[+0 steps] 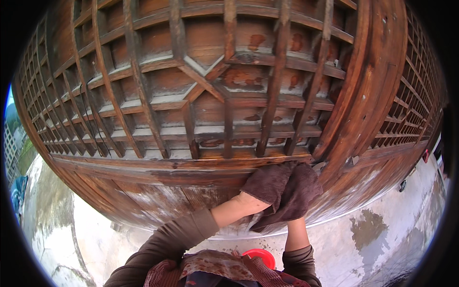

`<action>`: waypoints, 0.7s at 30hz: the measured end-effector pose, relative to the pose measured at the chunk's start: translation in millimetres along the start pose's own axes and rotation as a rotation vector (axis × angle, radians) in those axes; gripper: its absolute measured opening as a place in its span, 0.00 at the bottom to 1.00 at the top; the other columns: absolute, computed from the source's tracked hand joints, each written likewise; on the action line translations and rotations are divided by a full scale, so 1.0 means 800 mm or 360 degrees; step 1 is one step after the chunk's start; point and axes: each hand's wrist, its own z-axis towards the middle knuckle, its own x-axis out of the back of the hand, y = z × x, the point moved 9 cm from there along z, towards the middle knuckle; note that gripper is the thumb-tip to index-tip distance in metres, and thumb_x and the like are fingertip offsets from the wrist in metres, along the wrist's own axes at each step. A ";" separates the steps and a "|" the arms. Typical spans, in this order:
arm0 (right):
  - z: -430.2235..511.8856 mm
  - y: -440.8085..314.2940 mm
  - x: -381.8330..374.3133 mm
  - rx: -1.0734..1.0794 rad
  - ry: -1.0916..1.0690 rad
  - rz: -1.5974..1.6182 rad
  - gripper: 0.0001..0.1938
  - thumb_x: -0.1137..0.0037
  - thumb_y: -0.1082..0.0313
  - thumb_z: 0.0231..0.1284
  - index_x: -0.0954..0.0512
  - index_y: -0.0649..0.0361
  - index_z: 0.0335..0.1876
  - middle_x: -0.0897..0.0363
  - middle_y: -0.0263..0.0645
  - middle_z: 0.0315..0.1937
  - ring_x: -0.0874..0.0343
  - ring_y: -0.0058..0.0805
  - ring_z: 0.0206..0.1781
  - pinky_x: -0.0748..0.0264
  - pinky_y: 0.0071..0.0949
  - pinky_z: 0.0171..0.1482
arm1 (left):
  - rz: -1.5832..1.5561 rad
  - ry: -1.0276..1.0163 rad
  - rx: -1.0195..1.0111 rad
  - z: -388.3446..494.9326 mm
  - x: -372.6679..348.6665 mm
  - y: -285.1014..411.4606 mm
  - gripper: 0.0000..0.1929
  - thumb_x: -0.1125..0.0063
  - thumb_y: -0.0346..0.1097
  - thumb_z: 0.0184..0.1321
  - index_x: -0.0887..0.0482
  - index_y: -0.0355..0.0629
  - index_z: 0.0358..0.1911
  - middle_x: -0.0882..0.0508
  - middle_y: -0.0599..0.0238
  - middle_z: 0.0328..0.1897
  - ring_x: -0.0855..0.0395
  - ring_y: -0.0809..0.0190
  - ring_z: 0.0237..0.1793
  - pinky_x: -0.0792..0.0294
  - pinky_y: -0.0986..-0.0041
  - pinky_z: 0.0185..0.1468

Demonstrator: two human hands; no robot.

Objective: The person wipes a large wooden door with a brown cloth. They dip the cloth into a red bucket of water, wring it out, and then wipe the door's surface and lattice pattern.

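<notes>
A dark brown towel point(283, 186) is bunched against the lower rail of a wooden lattice panel point(208, 94), beside its thick right-hand post. My left hand point(256, 203) reaches into the towel from the left, its fingers covered by the fabric. From below, my right hand point(297, 225) goes up into the same towel, and only the wrist area shows. Both hands hold the cloth at the rail. Dark wet patches mark the wood behind the right part of the lattice, while pale dust lies on many slats at the left.
A heart-shaped metal plate point(355, 160) is fixed to the wooden post point(373, 86). Below me, a red plastic basin point(263, 255) stands on the concrete floor point(333, 247), partly hidden by my apron. A thin dark cord point(89, 118) hangs on the left lattice.
</notes>
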 end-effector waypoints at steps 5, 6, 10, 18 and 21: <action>-0.018 -0.050 -0.071 0.0224 -0.0328 -0.0090 0.34 0.42 0.52 0.70 0.35 0.59 0.77 0.33 0.46 0.73 0.39 0.47 0.77 0.48 0.37 0.80 | 0.0030 0.0036 0.0025 -0.042 0.072 -0.020 0.25 0.44 0.30 0.63 0.23 0.37 0.65 0.15 0.47 0.53 0.17 0.44 0.53 0.24 0.57 0.57; -0.020 -0.073 -0.082 0.0299 -0.0372 -0.0179 0.31 0.42 0.52 0.69 0.32 0.59 0.73 0.30 0.46 0.69 0.36 0.47 0.74 0.44 0.38 0.77 | 0.0043 -0.0055 0.0108 -0.052 0.083 -0.028 0.25 0.44 0.30 0.62 0.23 0.37 0.65 0.15 0.47 0.53 0.16 0.44 0.52 0.24 0.58 0.56; -0.020 -0.151 -0.130 0.0363 -0.0602 -0.0498 0.19 0.42 0.53 0.64 0.20 0.56 0.54 0.21 0.44 0.51 0.26 0.46 0.59 0.33 0.42 0.64 | 0.0147 -0.0279 0.0266 -0.087 0.136 -0.062 0.26 0.43 0.33 0.61 0.23 0.39 0.65 0.14 0.49 0.51 0.15 0.44 0.51 0.22 0.59 0.52; -0.075 -0.260 -0.319 0.1033 -0.1455 -0.0617 0.16 0.46 0.59 0.69 0.20 0.58 0.57 0.21 0.44 0.54 0.26 0.43 0.61 0.31 0.38 0.67 | 0.0518 -0.0223 0.0342 -0.251 0.261 -0.160 0.28 0.38 0.50 0.60 0.20 0.45 0.62 0.15 0.53 0.55 0.17 0.46 0.56 0.27 0.55 0.60; -0.108 -0.312 -0.379 0.1309 -0.1526 -0.0118 0.19 0.52 0.62 0.74 0.25 0.59 0.65 0.24 0.44 0.62 0.27 0.39 0.67 0.33 0.36 0.71 | 0.0626 -0.0015 0.0164 -0.338 0.328 -0.187 0.29 0.41 0.54 0.65 0.21 0.44 0.65 0.20 0.49 0.67 0.25 0.42 0.68 0.37 0.51 0.74</action>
